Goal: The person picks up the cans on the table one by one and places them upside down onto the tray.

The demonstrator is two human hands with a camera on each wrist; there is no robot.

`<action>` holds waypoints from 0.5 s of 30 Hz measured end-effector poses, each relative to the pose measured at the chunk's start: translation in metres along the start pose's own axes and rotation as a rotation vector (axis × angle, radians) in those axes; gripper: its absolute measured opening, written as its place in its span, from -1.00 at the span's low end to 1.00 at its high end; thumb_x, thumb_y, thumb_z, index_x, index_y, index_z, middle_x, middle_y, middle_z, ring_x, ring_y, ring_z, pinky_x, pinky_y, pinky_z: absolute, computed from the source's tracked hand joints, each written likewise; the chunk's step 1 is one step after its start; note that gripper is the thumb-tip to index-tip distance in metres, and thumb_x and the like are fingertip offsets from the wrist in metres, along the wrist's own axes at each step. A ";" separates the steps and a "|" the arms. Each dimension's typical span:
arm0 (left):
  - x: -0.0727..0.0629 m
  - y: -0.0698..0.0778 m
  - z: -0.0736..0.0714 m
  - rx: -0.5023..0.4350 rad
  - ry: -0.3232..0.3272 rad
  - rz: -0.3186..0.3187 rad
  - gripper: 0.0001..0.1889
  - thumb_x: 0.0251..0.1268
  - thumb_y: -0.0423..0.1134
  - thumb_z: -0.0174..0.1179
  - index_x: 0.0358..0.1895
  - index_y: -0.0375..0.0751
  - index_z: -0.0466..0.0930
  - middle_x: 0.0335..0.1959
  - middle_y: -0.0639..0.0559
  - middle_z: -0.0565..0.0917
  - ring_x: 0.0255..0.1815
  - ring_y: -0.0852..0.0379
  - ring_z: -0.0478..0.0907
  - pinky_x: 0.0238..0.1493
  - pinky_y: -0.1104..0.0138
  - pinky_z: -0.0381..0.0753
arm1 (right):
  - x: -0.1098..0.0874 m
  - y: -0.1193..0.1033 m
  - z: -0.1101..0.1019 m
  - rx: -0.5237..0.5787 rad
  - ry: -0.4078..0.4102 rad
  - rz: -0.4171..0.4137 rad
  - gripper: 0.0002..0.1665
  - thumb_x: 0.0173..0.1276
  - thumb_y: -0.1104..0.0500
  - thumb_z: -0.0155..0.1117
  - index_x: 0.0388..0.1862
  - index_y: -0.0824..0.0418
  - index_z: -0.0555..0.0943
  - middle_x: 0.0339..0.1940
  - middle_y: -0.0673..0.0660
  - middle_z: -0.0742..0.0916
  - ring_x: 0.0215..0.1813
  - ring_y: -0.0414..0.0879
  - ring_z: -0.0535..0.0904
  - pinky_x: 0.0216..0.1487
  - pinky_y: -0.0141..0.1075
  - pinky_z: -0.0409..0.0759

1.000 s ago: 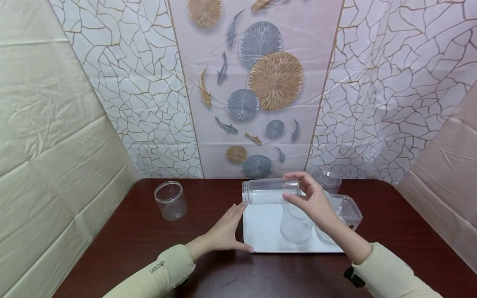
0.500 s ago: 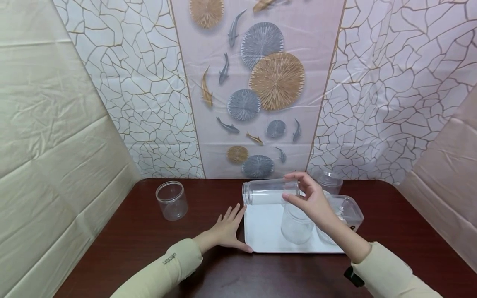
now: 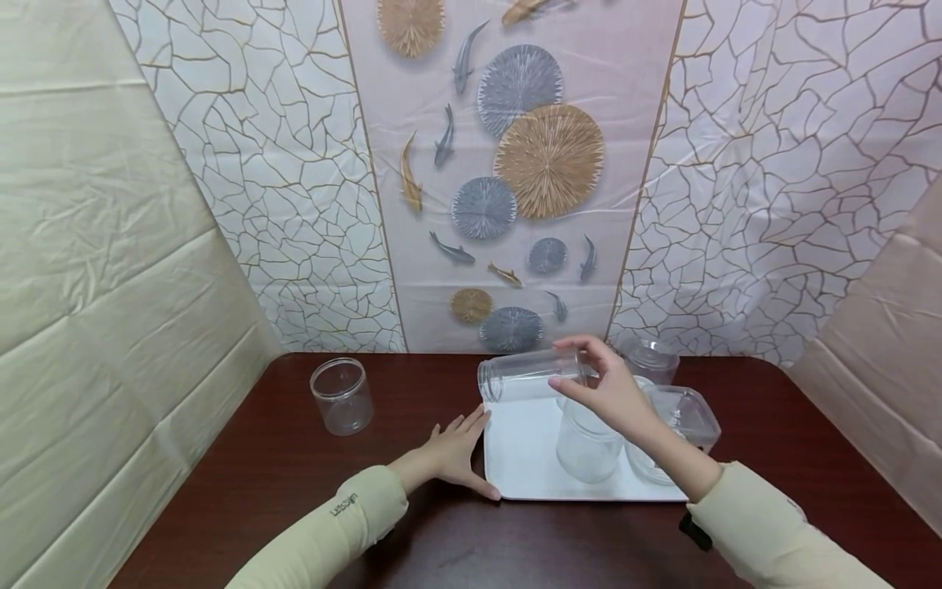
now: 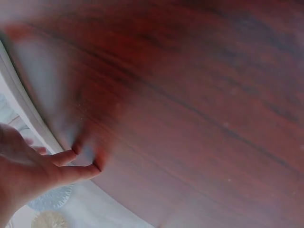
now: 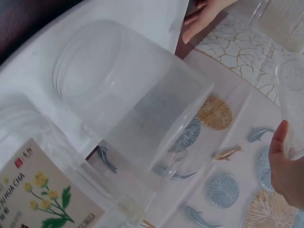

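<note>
My right hand [image 3: 614, 397] holds a clear cylindrical jar [image 3: 526, 376] by one end, thumb on the near side and fingers on the far side. The jar lies sideways above the back of a white tray [image 3: 518, 458], its ridged rim pointing left. With spread, straight fingers, my left hand [image 3: 450, 454] touches the tray's left edge. Another clear jar [image 3: 589, 450] stands upright on the tray, below the right hand. In the right wrist view that standing jar [image 5: 128, 90] looms large, and part of the held jar [image 5: 292, 90] shows at the right.
On the table's left stands a clear open jar [image 3: 344, 401]. A clear box-like container [image 3: 688, 413] and another clear container [image 3: 651, 364] are at the right, partly behind my arm. The right wrist view shows a label with yellow flowers [image 5: 47, 190]. A patterned curtain [image 3: 548, 164] backs the table.
My left hand's fingers have spread wider along the tray's edge. My right hand has shifted slightly left with the held jar, which tilts a little more.
</note>
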State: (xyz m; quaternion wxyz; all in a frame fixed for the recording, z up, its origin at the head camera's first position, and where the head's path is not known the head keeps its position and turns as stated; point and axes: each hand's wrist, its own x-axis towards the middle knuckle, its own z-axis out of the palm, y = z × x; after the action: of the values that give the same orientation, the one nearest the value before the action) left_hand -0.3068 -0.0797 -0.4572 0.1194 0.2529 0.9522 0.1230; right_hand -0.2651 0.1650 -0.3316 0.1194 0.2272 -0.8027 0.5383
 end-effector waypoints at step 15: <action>0.003 0.005 -0.004 0.012 -0.032 -0.023 0.31 -0.30 0.40 0.37 0.51 -0.14 -0.14 0.55 0.00 -0.12 0.49 -0.24 0.00 0.27 -0.32 0.08 | 0.032 0.001 0.004 -0.303 -0.072 -0.044 -0.50 0.14 0.24 0.40 0.06 0.30 0.49 0.05 0.27 0.63 0.05 0.18 0.54 0.11 0.03 0.48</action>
State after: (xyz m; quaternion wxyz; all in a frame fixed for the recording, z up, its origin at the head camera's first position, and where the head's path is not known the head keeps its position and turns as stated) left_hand -0.3086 -0.0745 -0.4524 0.1346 0.2445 0.9537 0.1117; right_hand -0.2926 0.1542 -0.3198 0.1353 0.2432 -0.8733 0.3999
